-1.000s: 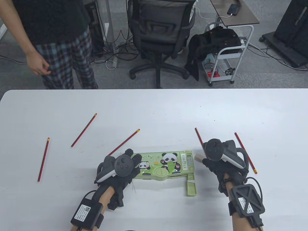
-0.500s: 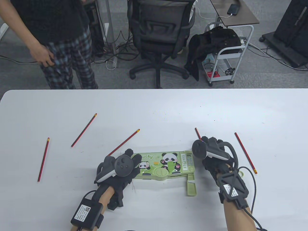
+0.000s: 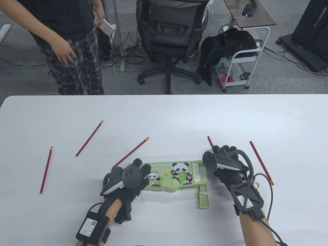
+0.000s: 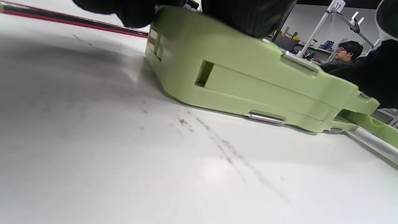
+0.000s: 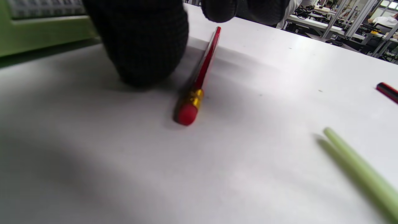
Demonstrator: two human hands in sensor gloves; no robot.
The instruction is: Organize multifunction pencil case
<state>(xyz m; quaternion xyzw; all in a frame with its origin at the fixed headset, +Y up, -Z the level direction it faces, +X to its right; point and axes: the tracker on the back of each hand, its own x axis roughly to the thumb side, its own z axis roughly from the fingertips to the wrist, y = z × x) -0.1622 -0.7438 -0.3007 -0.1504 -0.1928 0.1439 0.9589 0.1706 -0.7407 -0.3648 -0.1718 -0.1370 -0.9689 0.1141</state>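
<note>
Right hand (image 3: 226,166) at pencil (image 5: 199,81), beside case (image 3: 176,176).

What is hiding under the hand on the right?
A red pencil lies on the table beneath the right hand, its eraser end showing in the wrist view. Whether the fingers touch it is hidden.

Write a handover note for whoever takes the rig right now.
Left hand rests on the left end of the pencil case, fingers straight, steadying it.
Right hand is down over the pencil beside the case's right end; no clear grip yet.
Case lid is closed, side drawer swung out.
Done: no pencils stowed.
Left: five pencils on the table, then close the drawer.
</note>
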